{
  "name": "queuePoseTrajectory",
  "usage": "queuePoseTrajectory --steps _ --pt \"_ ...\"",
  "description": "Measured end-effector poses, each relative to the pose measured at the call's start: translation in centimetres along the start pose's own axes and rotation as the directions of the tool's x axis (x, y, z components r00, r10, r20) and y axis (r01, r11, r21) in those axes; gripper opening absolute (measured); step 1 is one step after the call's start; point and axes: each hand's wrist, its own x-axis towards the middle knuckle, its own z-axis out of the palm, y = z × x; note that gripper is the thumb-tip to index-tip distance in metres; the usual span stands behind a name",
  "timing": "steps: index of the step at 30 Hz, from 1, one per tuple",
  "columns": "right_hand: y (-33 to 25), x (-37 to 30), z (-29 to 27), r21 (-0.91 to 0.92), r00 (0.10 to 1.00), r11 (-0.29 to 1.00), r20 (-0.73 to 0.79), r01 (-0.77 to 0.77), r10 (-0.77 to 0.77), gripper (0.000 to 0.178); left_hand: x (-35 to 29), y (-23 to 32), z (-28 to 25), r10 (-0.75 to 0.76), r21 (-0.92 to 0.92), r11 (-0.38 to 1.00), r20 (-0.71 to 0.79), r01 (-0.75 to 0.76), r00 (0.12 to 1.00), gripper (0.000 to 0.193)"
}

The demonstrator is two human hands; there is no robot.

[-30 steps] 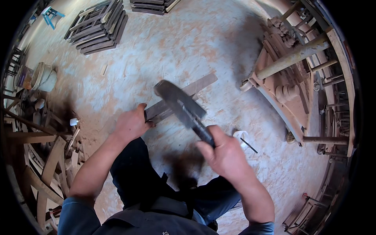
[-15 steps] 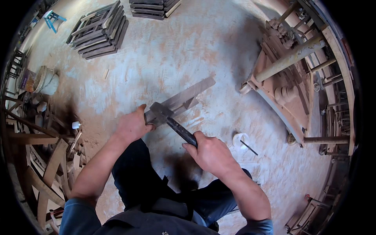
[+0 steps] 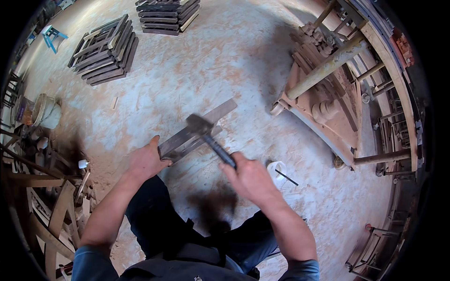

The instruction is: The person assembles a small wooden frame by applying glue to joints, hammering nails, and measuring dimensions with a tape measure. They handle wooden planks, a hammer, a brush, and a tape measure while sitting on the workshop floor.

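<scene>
A small dark wooden frame (image 3: pixel 221 111), made of flat boards, is tilted up in front of my knees. My left hand (image 3: pixel 146 159) grips its near-left end, thumb and fingers on either side of the wood. In my right hand (image 3: pixel 251 177) is a hammer (image 3: pixel 216 149), its dark handle wrapped by my fingers. The hammer's blurred head hovers over the middle of the frame, hiding part of it; whether they touch I cannot tell.
Stacks of dark wooden frames (image 3: pixel 104 51) stand at the far left. A wheeled wooden cart (image 3: pixel 318 131) with a pole and wood pieces is at right. On the floor sits a white cup (image 3: pixel 275 169) with a dark stick. Scrap wood (image 3: pixel 58 206) and a bucket (image 3: pixel 50 114) lie left.
The hammer head has come away from the frame's left end toward its middle and is now blurred. The whole scene has shifted left in view; my left hand keeps its grip.
</scene>
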Motion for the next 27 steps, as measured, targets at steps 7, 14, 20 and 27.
queuePoseTrajectory --steps 7,14,20,27 --pt "3.2 1.5 -1.1 -0.036 0.982 0.995 -0.170 -0.091 0.083 0.041 0.4 0.5 0.2 -0.010 -0.002 1.000 0.014 0.010 1.000 0.088" --pt "0.2 1.7 -3.5 0.039 0.976 0.983 -0.118 -0.181 0.184 0.041 0.3 -0.4 -0.1 -0.035 0.064 0.997 0.017 0.034 0.999 0.088" --pt "1.8 2.5 -2.2 -0.047 0.982 0.985 -0.103 -0.166 0.160 0.041 0.7 0.0 -0.3 -0.007 0.050 0.999 0.012 0.007 1.000 0.088" --pt "-2.3 0.3 1.4 -0.070 0.999 0.996 0.016 0.046 -0.045 0.038 0.8 -0.2 -0.4 -0.007 0.031 1.000 0.024 0.007 1.000 0.083"
